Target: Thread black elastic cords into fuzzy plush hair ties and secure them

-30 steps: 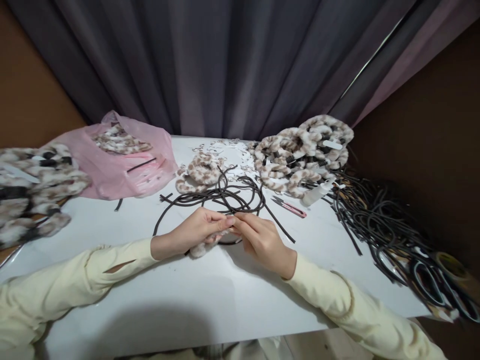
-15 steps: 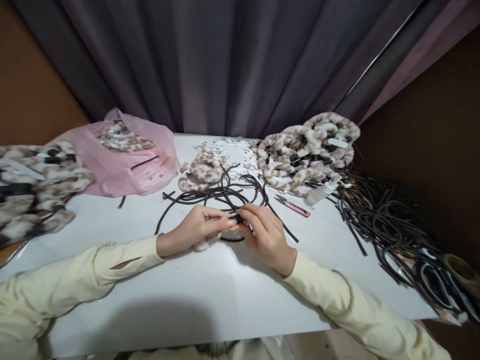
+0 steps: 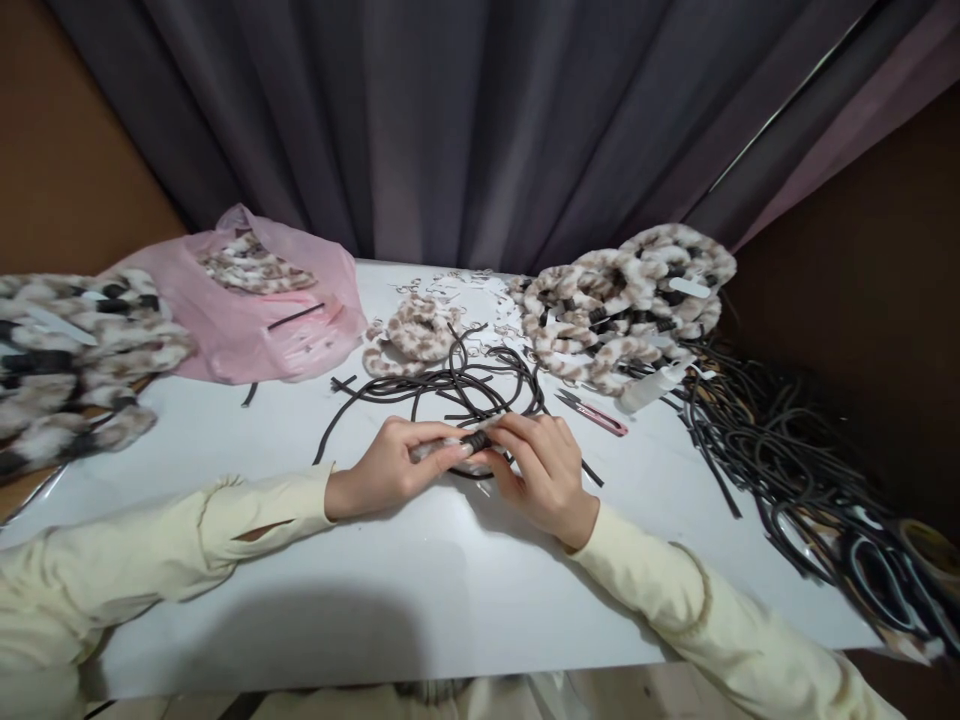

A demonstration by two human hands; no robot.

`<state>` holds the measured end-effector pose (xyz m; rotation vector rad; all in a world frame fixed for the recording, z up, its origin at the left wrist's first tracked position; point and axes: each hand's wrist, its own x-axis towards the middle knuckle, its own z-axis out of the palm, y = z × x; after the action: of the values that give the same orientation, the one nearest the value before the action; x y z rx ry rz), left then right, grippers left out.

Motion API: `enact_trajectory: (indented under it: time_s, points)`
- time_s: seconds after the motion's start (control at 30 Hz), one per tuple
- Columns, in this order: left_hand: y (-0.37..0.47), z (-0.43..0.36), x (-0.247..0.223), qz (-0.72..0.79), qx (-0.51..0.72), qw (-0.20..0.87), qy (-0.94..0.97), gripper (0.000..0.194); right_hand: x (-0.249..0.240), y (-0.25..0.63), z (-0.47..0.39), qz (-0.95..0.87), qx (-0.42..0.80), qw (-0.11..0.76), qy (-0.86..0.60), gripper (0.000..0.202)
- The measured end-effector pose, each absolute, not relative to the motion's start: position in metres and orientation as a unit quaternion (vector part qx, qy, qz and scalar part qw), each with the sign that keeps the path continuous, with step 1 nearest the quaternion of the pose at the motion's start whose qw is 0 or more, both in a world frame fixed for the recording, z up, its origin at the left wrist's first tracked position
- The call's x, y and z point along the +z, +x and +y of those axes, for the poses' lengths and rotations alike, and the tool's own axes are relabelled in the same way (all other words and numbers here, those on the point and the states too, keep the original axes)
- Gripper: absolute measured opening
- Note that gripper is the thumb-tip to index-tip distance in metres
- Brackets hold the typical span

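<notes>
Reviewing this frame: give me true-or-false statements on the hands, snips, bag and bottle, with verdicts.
1. Both the left hand and right hand touch the black-wrapped fluffy piece. True.
2. The right hand holds a cutting tool. False: the pink-handled snips lie on the white table.
3. Fluffy material shows at the pink plastic bag's opening. True.
4. Every container is pink. False: the bottle is white.

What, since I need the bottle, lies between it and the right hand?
The snips lie on the table between the right hand and the bottle, in the head view.
</notes>
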<state>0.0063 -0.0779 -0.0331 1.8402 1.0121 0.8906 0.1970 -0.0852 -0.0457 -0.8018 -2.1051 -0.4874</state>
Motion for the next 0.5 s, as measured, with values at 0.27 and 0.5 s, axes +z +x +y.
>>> enact_trajectory:
  time_s: [0.27, 0.5]
  points:
    - [0.0036, -0.0781, -0.0294, 0.371, 0.355, 0.441, 0.736, 0.035, -0.0459, 0.1960, -0.0859, -0.835, -0.184, 0.409, -0.319, 0.022]
    - [0.0030, -0.0769, -0.0318, 0.361, 0.358, 0.446, 0.737, 0.035, -0.0451, 0.1949, -0.0871, -0.831, -0.196, 0.418, -0.309, 0.022]
